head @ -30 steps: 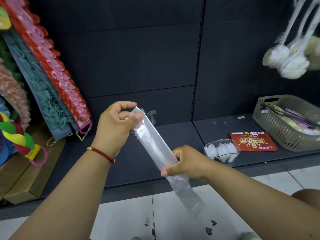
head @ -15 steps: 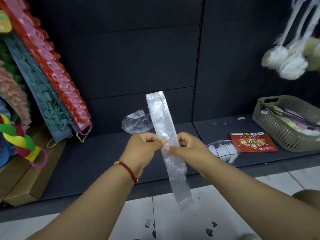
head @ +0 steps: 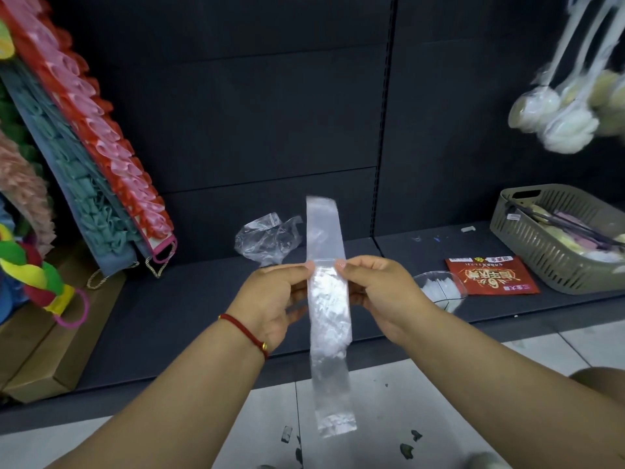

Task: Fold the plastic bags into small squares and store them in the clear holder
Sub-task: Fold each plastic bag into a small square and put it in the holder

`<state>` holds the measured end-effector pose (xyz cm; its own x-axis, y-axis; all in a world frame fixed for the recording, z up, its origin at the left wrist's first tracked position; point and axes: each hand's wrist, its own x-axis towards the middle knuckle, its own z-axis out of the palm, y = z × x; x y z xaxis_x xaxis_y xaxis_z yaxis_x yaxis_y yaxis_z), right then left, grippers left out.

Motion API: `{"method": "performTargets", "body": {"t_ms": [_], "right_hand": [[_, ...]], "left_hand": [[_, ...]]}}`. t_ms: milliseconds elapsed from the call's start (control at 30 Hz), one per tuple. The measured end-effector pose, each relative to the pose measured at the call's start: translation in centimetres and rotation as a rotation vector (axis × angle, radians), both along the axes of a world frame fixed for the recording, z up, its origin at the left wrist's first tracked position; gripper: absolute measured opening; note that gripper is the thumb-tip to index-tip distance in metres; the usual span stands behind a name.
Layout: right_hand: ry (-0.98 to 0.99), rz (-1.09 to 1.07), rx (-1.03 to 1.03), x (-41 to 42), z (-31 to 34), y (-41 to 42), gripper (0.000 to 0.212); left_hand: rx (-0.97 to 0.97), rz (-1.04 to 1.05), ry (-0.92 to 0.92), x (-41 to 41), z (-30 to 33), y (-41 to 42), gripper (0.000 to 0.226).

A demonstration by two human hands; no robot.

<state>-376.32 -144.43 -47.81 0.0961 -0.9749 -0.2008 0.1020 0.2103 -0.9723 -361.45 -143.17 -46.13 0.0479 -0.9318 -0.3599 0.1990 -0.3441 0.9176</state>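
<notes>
Head view: the bag strip (head: 326,299), earlier slanted, was held upright at centre frame, pinched by left hand (head: 275,299) and right hand (head: 380,292). A cross-fold seemed next.

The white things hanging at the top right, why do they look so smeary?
Head view: the hanging brushes are motion-blurred and stretched by the wide lens at the edge; the folded bag strip in the middle is sharp, with shiny glare spots.
</notes>
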Motion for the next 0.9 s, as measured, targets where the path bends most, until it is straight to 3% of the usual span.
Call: {"method": "performTargets", "body": {"t_ms": [167, 333, 400, 500, 600, 667, 900], "right_hand": [[0.069, -0.007, -0.068, -0.7, 0.6, -0.6, 0.025], [-0.008, 0.109, 0.027, -1.8, 2.3, -1.0, 0.019], [-0.055, 0.121, 0.052, -2.2, 2.6, -1.2, 0.018], [-0.032, 0.116, 0.020, -2.6, 2.5, -1.4, 0.020], [0.057, 0.149, -0.053, -2.8, 2.4, -1.2, 0.015], [0.093, 0.158, -0.075, -2.8, 2.3, -1.1, 0.023], [0.091, 0.156, -0.079, -2.7, 1.7, -1.5, 0.012]], "left_hand": [[-0.152, 0.069, -0.124, -0.1, 0.0, 0.2, 0.009], [-0.644, -0.055, -0.536, 0.5, 0.5, 0.8, 0.049], [-0.742, -0.142, -0.602, 0.7, 0.4, 0.8, 0.060], [-0.709, -0.214, -0.412, 0.4, 0.5, 0.9, 0.064], [-0.564, -0.221, -0.197, 0.2, 0.2, 0.3, 0.076], [-0.448, -0.193, -0.072, 0.0, 0.2, 0.1, 0.081], [-0.338, -0.051, 0.249, -0.8, 1.0, 0.6, 0.055]]}}
